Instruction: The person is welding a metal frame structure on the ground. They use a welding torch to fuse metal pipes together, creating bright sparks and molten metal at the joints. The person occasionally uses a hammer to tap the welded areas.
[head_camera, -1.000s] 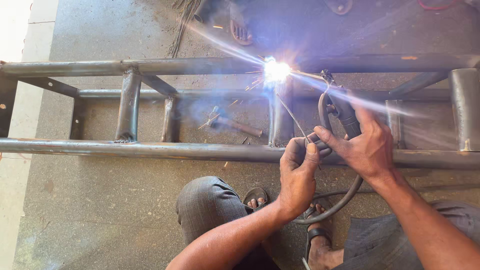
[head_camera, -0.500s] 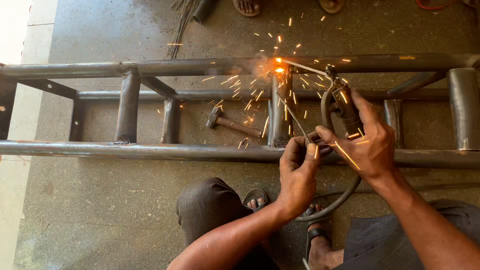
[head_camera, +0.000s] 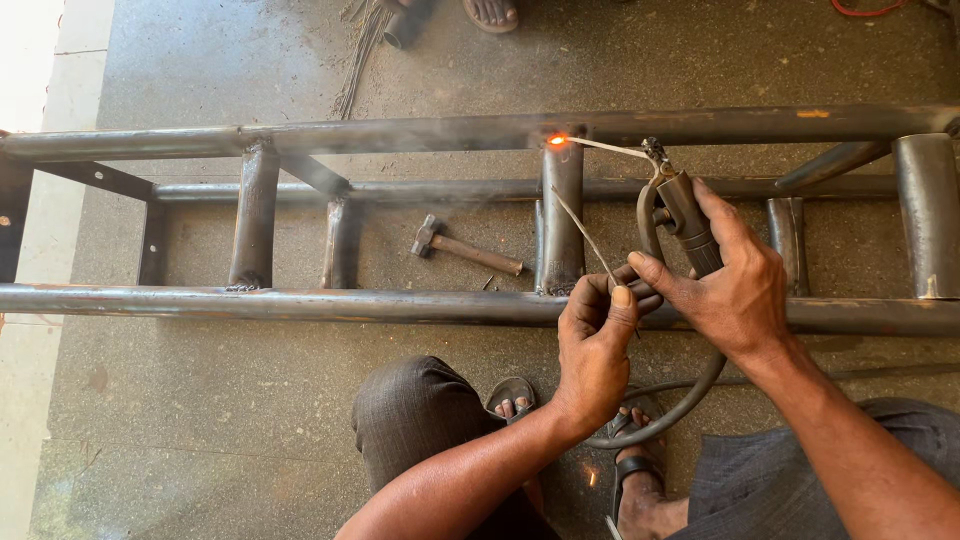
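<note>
My right hand (head_camera: 735, 285) grips a dark welding electrode holder (head_camera: 685, 215), whose thin rod (head_camera: 605, 148) reaches left to a glowing orange weld spot (head_camera: 557, 141) where an upright tube meets the far rail of a steel tube frame (head_camera: 300, 303). My left hand (head_camera: 595, 345) sits just left of the right one, pinching a second thin wire rod (head_camera: 580, 232) that slants up toward the upright tube. Both hands rest over the frame's near rail. A black cable (head_camera: 690, 390) loops down from the holder.
A small hammer (head_camera: 465, 250) lies on the concrete floor inside the frame. My knees and sandalled feet (head_camera: 635, 480) are below the near rail. Another person's sandalled foot (head_camera: 490, 12) shows at the top edge, beside loose rods (head_camera: 355, 60).
The bright arc and flying sparks have stopped; only a small orange glow remains at the joint. Both hands stay in nearly the same place.
</note>
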